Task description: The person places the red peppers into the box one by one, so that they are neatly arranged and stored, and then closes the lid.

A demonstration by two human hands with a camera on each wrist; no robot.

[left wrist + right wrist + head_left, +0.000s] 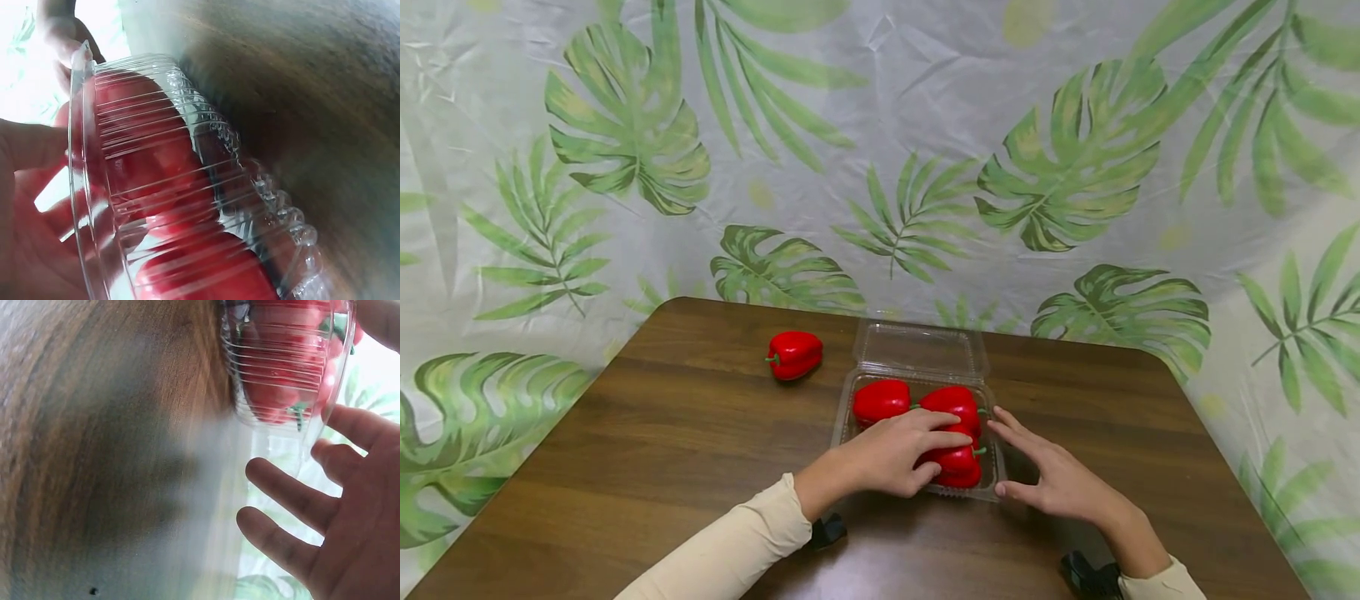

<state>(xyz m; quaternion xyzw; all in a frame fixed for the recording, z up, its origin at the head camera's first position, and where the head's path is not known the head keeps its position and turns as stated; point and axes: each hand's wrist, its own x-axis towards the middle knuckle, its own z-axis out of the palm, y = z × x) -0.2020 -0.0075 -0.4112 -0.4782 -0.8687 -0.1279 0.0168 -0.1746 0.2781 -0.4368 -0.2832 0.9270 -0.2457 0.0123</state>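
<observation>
A clear plastic clamshell box [842, 417] stands on the table, its lid [917, 346] folded back. Inside lie red bell peppers with green stems: one at back left [882, 401], one at back right [951, 404] and one at front right [961, 468]. My left hand [895, 450] reaches over from the left and holds the front-right pepper, thumb on its near side and fingers across its top. That hand hides the box's front-left part. At the right rim my right hand [1060, 479] touches the box, fingers spread and mostly straight; the right wrist view shows its fingertips [334, 419] there.
Another red bell pepper [795, 355] lies on the brown wooden table [715, 450], left of the box and toward the back. Behind the table hangs a leaf-patterned cloth [917, 125]. Black wrist mounts [829, 531] sit below both hands.
</observation>
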